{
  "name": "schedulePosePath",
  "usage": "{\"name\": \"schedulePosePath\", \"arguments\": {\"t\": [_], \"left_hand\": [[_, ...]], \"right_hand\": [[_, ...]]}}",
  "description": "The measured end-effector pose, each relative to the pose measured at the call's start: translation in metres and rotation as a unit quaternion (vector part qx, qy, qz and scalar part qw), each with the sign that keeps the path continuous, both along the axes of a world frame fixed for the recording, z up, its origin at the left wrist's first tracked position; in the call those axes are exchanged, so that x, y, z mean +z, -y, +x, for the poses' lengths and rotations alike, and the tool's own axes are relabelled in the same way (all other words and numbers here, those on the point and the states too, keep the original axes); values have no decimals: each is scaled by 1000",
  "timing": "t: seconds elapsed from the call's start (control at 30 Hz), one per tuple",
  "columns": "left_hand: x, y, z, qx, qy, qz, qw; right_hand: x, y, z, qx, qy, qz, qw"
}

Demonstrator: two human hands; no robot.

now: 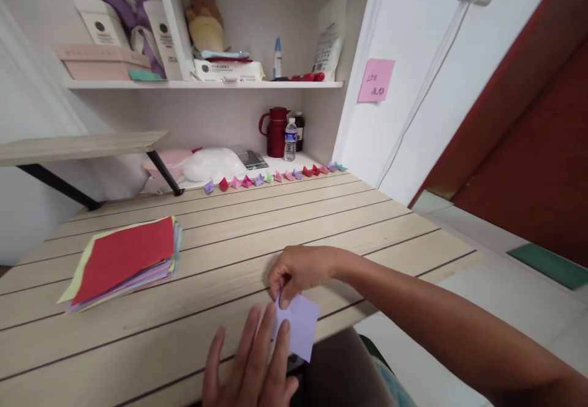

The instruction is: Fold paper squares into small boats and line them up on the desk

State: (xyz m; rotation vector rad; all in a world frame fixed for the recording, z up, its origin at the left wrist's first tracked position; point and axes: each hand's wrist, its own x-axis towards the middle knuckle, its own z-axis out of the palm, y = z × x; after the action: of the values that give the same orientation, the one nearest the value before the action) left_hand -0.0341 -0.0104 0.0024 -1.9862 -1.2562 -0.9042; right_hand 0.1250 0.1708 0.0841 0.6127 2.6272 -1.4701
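A small sheet of lilac paper [303, 327] sits at the table's front edge, its right part jutting out over the edge. My right hand [298, 270] pinches its upper left corner between thumb and bent fingers. My left hand [252, 364] has its fingers stretched out and apart, with the fingertips against the paper's left side. Whether the paper is folded under the fingers is hidden. To the left lies a stack of coloured paper [128, 257], a red sheet on top and yellow, purple and blue edges showing below.
A row of small folded paper boats [247, 180] in several colours lines the table's back edge. Behind it stand a red jug [277, 131] and a water bottle [290, 140]. A raised wooden shelf [82, 145] on black legs stands at the back left.
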Motion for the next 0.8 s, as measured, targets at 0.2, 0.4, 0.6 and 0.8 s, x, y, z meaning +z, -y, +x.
{"name": "schedulePosePath", "arguments": {"t": [0.2, 0.4, 0.6, 0.8], "left_hand": [[-23, -9, 2, -10, -78, -43, 996], [-24, -6, 7, -14, 5, -52, 999], [-18, -7, 8, -28, 40, -69, 996], [-4, -9, -6, -50, -9, -90, 995]], "right_hand": [[11, 36, 27, -93, -75, 251, 961], [-7, 98, 77, -118, -82, 395, 907], [-46, 121, 81, -174, -55, 442, 878], [-40, 120, 65, -255, -113, 373, 885]]}}
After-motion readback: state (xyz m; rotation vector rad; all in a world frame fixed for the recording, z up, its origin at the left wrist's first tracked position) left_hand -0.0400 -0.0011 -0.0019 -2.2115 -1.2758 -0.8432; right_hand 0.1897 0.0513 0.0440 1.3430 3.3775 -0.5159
